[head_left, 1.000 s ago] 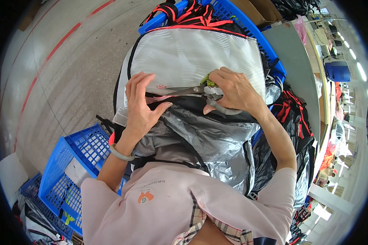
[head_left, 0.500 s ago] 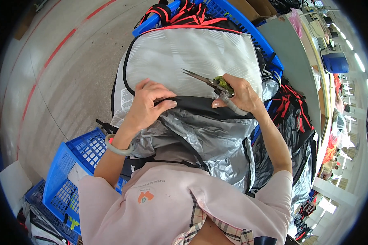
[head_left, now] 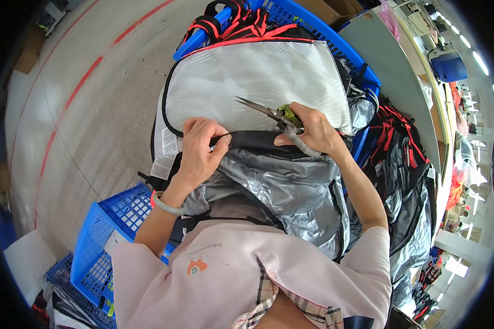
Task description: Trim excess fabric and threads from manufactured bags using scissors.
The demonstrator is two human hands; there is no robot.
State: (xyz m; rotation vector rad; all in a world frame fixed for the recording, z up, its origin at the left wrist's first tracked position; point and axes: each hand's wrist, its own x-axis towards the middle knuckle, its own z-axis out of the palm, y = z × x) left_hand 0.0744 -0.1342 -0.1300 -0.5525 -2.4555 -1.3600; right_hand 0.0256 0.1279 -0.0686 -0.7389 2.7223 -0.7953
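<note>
Bag (head_left: 252, 77): the left hand (head_left: 200, 149) pinches its black edge (head_left: 252, 141), seemingly for steadiness; the right hand (head_left: 318, 132) grips scissors (head_left: 264, 109) toward ten o'clock.

Left hand (head_left: 203, 147): back turned up, knuckles bent; fingers folded inward, thumb and index finger drawn together in a pinch toward the right
Left wrist (head_left: 185, 183): nearly in line with the forearm
Left forearm (head_left: 155, 226): slants up and slightly right from the bent elbow
Right hand (head_left: 314, 130): fingers curled in a closed grip, their tips mostly hidden; back of the hand facing up and outward
Right thumb (head_left: 285, 140): points left, below the curled fingers
Right forearm (head_left: 362, 189): angles up and left from the bent elbow
Both hands: apart, at similar height in front of the torso
</note>
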